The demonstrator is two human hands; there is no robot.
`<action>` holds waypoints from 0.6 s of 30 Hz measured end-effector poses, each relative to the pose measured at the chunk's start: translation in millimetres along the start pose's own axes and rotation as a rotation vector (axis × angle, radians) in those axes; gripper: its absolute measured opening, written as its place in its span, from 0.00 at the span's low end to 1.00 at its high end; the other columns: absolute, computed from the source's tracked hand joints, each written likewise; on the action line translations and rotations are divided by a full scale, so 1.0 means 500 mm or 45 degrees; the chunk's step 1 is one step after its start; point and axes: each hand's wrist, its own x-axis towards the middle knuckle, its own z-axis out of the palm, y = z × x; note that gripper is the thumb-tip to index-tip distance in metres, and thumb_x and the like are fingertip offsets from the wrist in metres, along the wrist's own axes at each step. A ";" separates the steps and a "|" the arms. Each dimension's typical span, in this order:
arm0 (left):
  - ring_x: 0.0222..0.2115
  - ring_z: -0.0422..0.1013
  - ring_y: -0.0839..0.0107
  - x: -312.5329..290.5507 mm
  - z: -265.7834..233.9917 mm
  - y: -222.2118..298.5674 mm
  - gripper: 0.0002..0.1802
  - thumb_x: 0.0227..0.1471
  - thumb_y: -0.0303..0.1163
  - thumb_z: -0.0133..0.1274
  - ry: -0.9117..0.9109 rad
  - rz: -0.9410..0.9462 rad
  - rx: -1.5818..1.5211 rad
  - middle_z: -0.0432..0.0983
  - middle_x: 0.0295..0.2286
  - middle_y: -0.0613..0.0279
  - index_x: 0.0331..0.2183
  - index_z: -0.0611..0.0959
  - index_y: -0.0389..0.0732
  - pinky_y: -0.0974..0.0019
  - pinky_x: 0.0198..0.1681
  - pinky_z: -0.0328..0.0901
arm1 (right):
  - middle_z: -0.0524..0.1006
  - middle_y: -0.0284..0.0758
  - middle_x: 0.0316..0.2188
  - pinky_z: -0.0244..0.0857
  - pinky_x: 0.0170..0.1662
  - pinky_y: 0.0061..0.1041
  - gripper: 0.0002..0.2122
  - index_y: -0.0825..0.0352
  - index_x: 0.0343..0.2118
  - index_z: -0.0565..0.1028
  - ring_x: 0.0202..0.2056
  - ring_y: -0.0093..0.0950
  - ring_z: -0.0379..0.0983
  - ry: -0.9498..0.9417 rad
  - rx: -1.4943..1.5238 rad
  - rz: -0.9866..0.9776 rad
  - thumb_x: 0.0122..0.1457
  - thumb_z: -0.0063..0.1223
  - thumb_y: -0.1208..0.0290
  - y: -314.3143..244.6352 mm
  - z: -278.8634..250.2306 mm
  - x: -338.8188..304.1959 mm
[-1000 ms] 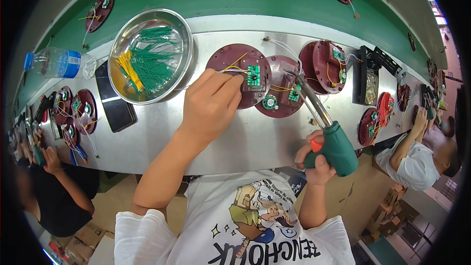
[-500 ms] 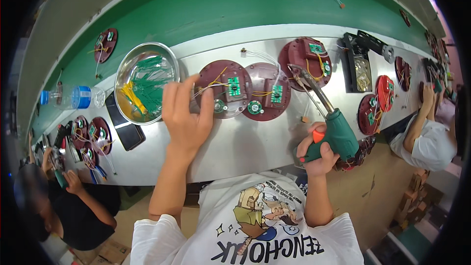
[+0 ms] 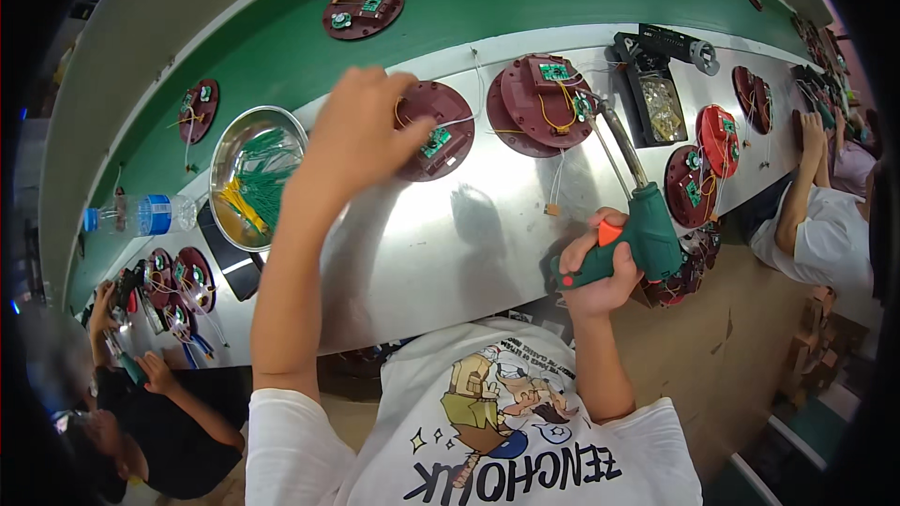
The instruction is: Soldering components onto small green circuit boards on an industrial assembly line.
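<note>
My right hand (image 3: 605, 267) is wrapped around the handle of a green soldering gun (image 3: 652, 234) with an orange trigger. Its long metal tip reaches up to a maroon round disc (image 3: 539, 98) bearing a small green circuit board and yellow wires, which overlaps another disc beneath. My left hand (image 3: 356, 131), slightly blurred, is over the left edge of a separate maroon disc (image 3: 450, 145) with a green board. Thumb and forefinger are apart there, with nothing visible gripped; whether they touch the disc is unclear. Past that hand, another wired disc (image 3: 366, 7) lies on the green strip.
A steel bowl (image 3: 217, 164) of green and yellow wires stands left, beside a dark flat case (image 3: 225, 248) and a plastic bottle (image 3: 155, 215). Right are a black stand with a tray (image 3: 656, 98) and a red disc (image 3: 719, 141). Co-workers sit at both sides.
One wired disc has gone from the steel table to the green strip. My left hand has moved up and away from me; the other loose disc lies further left. The soldering gun stays in my right hand.
</note>
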 end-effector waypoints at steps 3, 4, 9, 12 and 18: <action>0.38 0.70 0.51 -0.029 0.012 0.005 0.22 0.46 0.45 0.62 -0.222 -0.034 -0.002 0.76 0.33 0.49 0.37 0.83 0.35 0.52 0.42 0.68 | 0.68 0.44 0.43 0.62 0.16 0.26 0.19 0.73 0.46 0.65 0.16 0.25 0.66 0.003 0.013 0.006 0.63 0.41 0.60 -0.001 -0.001 0.000; 0.36 0.70 0.52 -0.042 0.015 0.006 0.23 0.47 0.48 0.62 -0.231 -0.058 -0.016 0.76 0.31 0.50 0.34 0.83 0.35 0.52 0.39 0.68 | 0.68 0.44 0.43 0.62 0.17 0.26 0.19 0.73 0.46 0.65 0.16 0.25 0.66 0.003 0.025 0.016 0.63 0.42 0.60 -0.002 -0.001 0.000; 0.29 0.70 0.56 -0.148 0.040 0.052 0.23 0.46 0.47 0.65 0.016 -0.153 0.141 0.73 0.22 0.56 0.21 0.77 0.37 0.54 0.32 0.65 | 0.70 0.42 0.39 0.63 0.17 0.25 0.19 0.74 0.47 0.65 0.17 0.24 0.66 0.028 0.054 0.058 0.64 0.41 0.59 0.004 0.011 0.002; 0.29 0.70 0.55 -0.172 0.048 0.069 0.21 0.49 0.45 0.62 0.055 -0.220 0.047 0.72 0.24 0.53 0.26 0.78 0.35 0.55 0.30 0.65 | 0.70 0.41 0.36 0.62 0.19 0.23 0.20 0.74 0.47 0.65 0.17 0.23 0.66 -0.047 0.064 0.078 0.65 0.38 0.59 0.002 -0.026 -0.003; 0.29 0.70 0.54 -0.200 -0.005 0.031 0.16 0.54 0.24 0.53 0.309 -0.164 -0.123 0.71 0.28 0.52 0.46 0.78 0.34 0.56 0.33 0.66 | 0.66 0.43 0.42 0.62 0.19 0.22 0.18 0.75 0.46 0.65 0.18 0.23 0.65 -0.084 0.034 0.055 0.65 0.39 0.61 0.000 -0.016 -0.003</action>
